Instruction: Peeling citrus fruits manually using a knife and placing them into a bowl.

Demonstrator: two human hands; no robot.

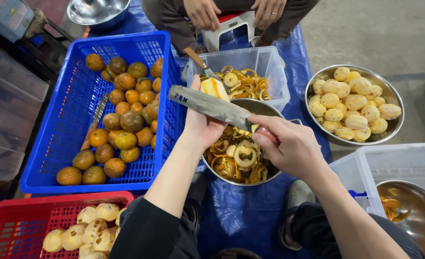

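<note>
Left hand (200, 122) fingers curled tight round 1 half-peeled fruit (214, 88), just above fingertips. Right hand (289, 146) fingers closed on 1 knife (210, 105), blade running left past thumb. Below both: 1 bowl (265, 106) w/ peels.

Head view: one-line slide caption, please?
Right hand draws broad steel knife across half-peeled orange in left hand.

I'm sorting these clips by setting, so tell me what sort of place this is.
Probably an informal fruit-preparation spot set up on the ground, not a kitchen counter. A blue crate of unpeeled oranges and a metal bowl of peeled fruit sit on a blue tarp over concrete, where the right hand holds a knife.
</note>
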